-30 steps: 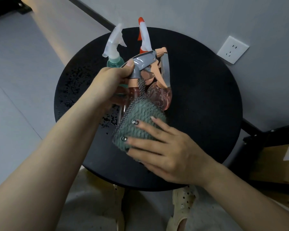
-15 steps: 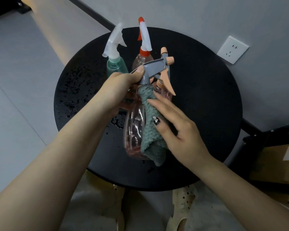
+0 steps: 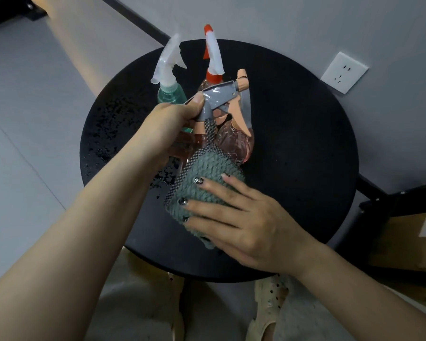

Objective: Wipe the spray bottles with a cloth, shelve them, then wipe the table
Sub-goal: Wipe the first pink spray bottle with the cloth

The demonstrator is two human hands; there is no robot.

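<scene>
You've got the clear pink spray bottle with the grey trigger head (image 3: 215, 99) lifted above the round black table (image 3: 305, 148), your left hand (image 3: 167, 124) clenched around its neck. Your right hand (image 3: 241, 222) presses the green-grey knitted cloth (image 3: 202, 178) flat against its body. Behind it stand a teal bottle (image 3: 171, 93) and an orange-capped one (image 3: 213, 57).

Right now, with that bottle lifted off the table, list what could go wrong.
1. The left hand grips the pink spray bottle only near its grey trigger head while the right hand rubs the green cloth over its body; a hard stroke could twist it loose.
2. Three more spray bottles stand close behind, among them the teal bottle; a swing might topple them.
3. Water droplets on the black table could re-wet cleaned bottles.
</scene>
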